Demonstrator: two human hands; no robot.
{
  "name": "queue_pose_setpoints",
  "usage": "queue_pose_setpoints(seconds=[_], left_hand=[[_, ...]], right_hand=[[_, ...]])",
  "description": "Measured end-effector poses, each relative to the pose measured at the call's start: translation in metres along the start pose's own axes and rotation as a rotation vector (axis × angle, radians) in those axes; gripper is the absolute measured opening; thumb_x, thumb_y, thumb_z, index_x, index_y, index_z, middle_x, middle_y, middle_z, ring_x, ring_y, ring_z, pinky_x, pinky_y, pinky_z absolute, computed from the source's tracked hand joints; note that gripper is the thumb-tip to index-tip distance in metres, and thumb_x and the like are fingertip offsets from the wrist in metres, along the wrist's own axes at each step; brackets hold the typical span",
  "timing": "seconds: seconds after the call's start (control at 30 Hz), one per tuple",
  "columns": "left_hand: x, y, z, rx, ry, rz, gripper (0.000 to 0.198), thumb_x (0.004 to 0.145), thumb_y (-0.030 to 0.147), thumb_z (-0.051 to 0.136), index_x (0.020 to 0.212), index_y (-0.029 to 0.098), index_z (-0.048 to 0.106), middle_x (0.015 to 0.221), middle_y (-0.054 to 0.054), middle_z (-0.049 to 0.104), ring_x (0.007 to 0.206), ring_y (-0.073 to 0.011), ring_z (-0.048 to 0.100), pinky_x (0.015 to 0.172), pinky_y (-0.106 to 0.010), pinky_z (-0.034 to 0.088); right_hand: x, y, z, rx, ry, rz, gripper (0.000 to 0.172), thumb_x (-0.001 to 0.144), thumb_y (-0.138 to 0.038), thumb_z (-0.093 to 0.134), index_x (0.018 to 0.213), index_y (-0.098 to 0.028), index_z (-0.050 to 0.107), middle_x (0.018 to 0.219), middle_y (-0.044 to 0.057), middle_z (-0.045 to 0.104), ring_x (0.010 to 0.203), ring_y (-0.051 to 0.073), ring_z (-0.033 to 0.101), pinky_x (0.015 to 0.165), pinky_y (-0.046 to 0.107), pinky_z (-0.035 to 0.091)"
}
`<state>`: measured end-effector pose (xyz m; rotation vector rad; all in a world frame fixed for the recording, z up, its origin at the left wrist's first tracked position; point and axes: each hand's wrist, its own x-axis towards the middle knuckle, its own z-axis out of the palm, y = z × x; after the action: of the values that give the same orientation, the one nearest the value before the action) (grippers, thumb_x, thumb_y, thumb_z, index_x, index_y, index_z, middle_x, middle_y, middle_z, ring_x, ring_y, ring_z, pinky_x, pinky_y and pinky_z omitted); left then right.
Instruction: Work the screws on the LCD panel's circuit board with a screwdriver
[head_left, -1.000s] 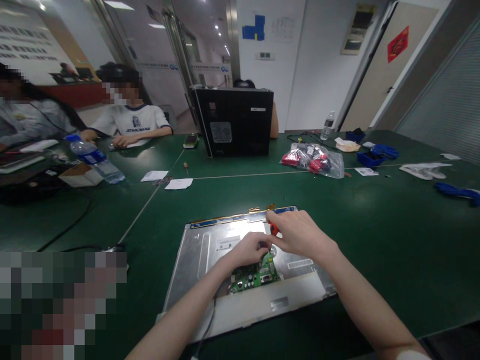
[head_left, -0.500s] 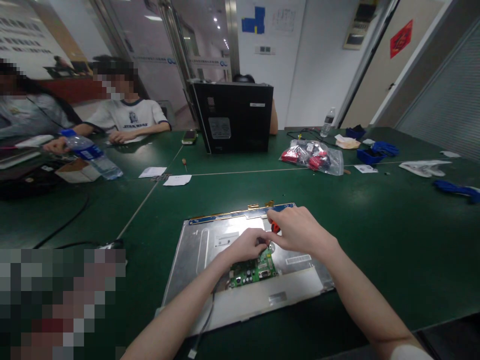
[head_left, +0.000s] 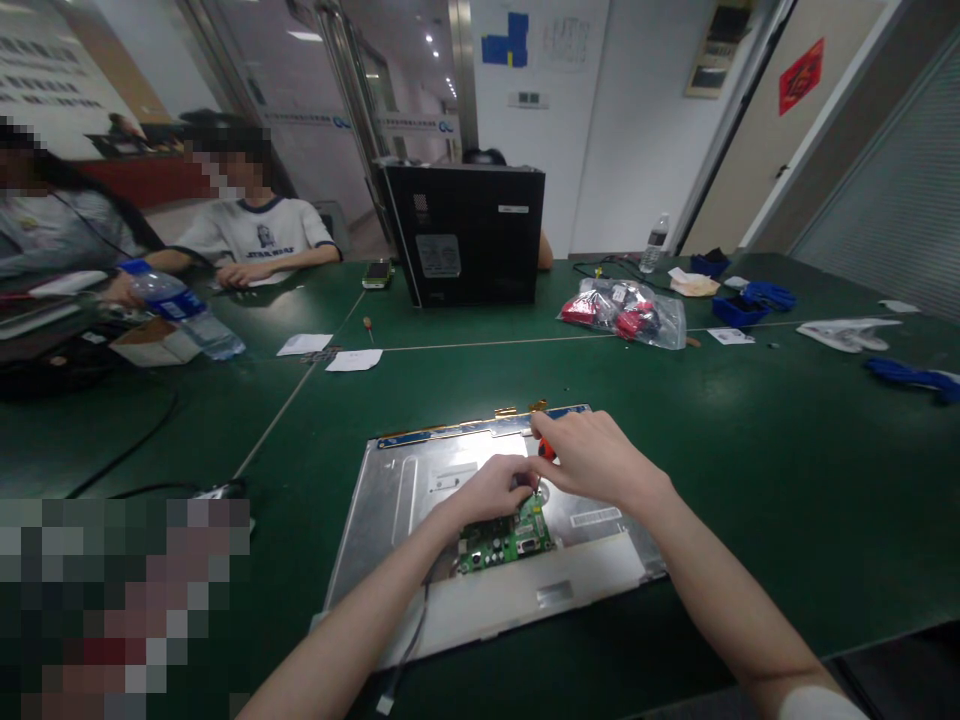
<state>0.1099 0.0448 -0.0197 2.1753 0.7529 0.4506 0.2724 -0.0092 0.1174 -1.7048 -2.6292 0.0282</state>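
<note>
A metal-backed display panel (head_left: 390, 525) lies face down on the green table, with a green circuit board (head_left: 517, 540) on its lower middle. My right hand (head_left: 592, 450) is closed around a screwdriver (head_left: 548, 449), whose red and black handle shows between the fingers. Its tip points down at the board's upper right corner. Beside it, my left hand (head_left: 499, 485) has its fingers bent together at the same corner, touching the right hand. What those left fingers pinch, if anything, is hidden. A thin cable (head_left: 412, 650) hangs over the panel's front edge.
Beyond the panel stands a black computer case (head_left: 472, 235). Right of it lies a clear bag of red parts (head_left: 626, 313). Paper slips (head_left: 354, 360) and a water bottle (head_left: 187, 310) are at left, near two seated people. Blue cables (head_left: 911, 378) lie at far right.
My right hand and the screwdriver handle have shifted very slightly, the handle turning or tilting a little to the left. My left hand and the panel stay in place.
</note>
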Motion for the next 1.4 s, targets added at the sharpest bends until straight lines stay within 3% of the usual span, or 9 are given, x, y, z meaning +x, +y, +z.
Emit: queue_pose_setpoints(seconds=[0.23, 0.47, 0.57, 0.67, 0.77, 0.87, 0.93, 1.13, 1.4], left_hand=[[0.000, 0.002, -0.001, -0.037, 0.056, -0.035, 0.014, 0.069, 0.004, 0.053, 0.073, 0.014, 0.063, 0.071, -0.001, 0.066, 0.069, -0.0154, 0.059, 0.067, -0.023, 0.045], [-0.004, 0.013, -0.027, -0.097, 0.241, -0.103, 0.017, 0.068, 0.005, 0.051, 0.074, 0.013, 0.064, 0.075, -0.002, 0.066, 0.074, -0.0162, 0.060, 0.071, -0.026, 0.048], [-0.019, 0.026, -0.033, -0.197, 0.228, -0.188, 0.011, 0.071, 0.009, 0.055, 0.076, 0.013, 0.064, 0.073, -0.003, 0.066, 0.072, -0.0174, 0.061, 0.072, -0.030, 0.049], [-0.037, 0.053, -0.017, -0.532, 0.114, -0.229, 0.011, 0.076, 0.018, 0.063, 0.086, 0.014, 0.065, 0.084, -0.005, 0.068, 0.080, -0.0194, 0.063, 0.078, -0.034, 0.050], [-0.045, 0.089, 0.020, -0.941, 0.091, -0.156, 0.035, 0.079, 0.025, 0.068, 0.113, 0.018, 0.061, 0.119, -0.011, 0.061, 0.107, -0.0247, 0.059, 0.092, -0.038, 0.046], [-0.035, 0.121, 0.058, -1.283, 0.324, 0.011, 0.048, 0.073, 0.028, 0.076, 0.118, 0.019, 0.058, 0.123, -0.010, 0.058, 0.117, -0.0264, 0.052, 0.101, -0.039, 0.039], [-0.026, 0.136, 0.075, -1.419, 0.502, 0.038, 0.044, 0.076, 0.029, 0.074, 0.116, 0.019, 0.059, 0.123, -0.009, 0.059, 0.121, -0.0253, 0.049, 0.105, -0.038, 0.035], [-0.015, 0.158, 0.089, -1.546, 0.599, -0.029, 0.051, 0.073, 0.037, 0.076, 0.117, 0.017, 0.058, 0.121, -0.011, 0.060, 0.123, -0.0285, 0.047, 0.106, -0.039, 0.034], [-0.019, 0.157, 0.088, -1.455, 0.542, -0.106, 0.050, 0.074, 0.045, 0.075, 0.110, 0.012, 0.061, 0.121, -0.016, 0.061, 0.119, -0.0334, 0.050, 0.100, -0.043, 0.038]], right_hand=[[0.002, -0.001, 0.002, 0.018, 0.029, -0.035, 0.020, 0.089, -0.034, 0.043, 0.101, -0.019, 0.050, 0.083, 0.005, 0.069, 0.072, 0.021, 0.064, 0.053, 0.028, 0.029], [0.003, -0.002, 0.000, 0.035, 0.030, -0.056, 0.019, 0.087, -0.033, 0.044, 0.100, -0.020, 0.048, 0.084, 0.005, 0.069, 0.074, 0.021, 0.064, 0.055, 0.028, 0.030], [0.005, -0.004, 0.001, -0.001, 0.021, -0.006, 0.020, 0.090, -0.034, 0.039, 0.099, -0.019, 0.050, 0.084, 0.006, 0.069, 0.074, 0.022, 0.064, 0.055, 0.028, 0.031], [0.006, -0.006, 0.003, 0.000, 0.023, 0.019, 0.021, 0.090, -0.034, 0.040, 0.101, -0.019, 0.050, 0.086, 0.007, 0.069, 0.075, 0.022, 0.064, 0.057, 0.028, 0.033], [0.007, -0.007, 0.004, 0.004, 0.034, 0.050, 0.021, 0.090, -0.034, 0.040, 0.101, -0.019, 0.051, 0.087, 0.007, 0.069, 0.076, 0.023, 0.064, 0.058, 0.029, 0.034], [0.006, -0.010, 0.005, 0.002, 0.031, 0.092, 0.021, 0.089, -0.033, 0.040, 0.100, -0.019, 0.051, 0.086, 0.008, 0.069, 0.075, 0.023, 0.064, 0.058, 0.029, 0.035], [0.005, -0.013, 0.006, 0.003, 0.027, 0.108, 0.020, 0.090, -0.033, 0.040, 0.100, -0.019, 0.050, 0.086, 0.008, 0.068, 0.074, 0.022, 0.064, 0.058, 0.029, 0.035], [-0.001, -0.020, 0.005, 0.022, 0.019, 0.112, 0.017, 0.091, -0.033, 0.041, 0.098, -0.020, 0.049, 0.088, 0.007, 0.068, 0.076, 0.020, 0.063, 0.059, 0.028, 0.036], [-0.005, -0.020, 0.004, 0.026, 0.035, 0.128, 0.019, 0.090, -0.034, 0.041, 0.100, -0.020, 0.050, 0.092, 0.008, 0.069, 0.079, 0.022, 0.064, 0.059, 0.028, 0.036]])
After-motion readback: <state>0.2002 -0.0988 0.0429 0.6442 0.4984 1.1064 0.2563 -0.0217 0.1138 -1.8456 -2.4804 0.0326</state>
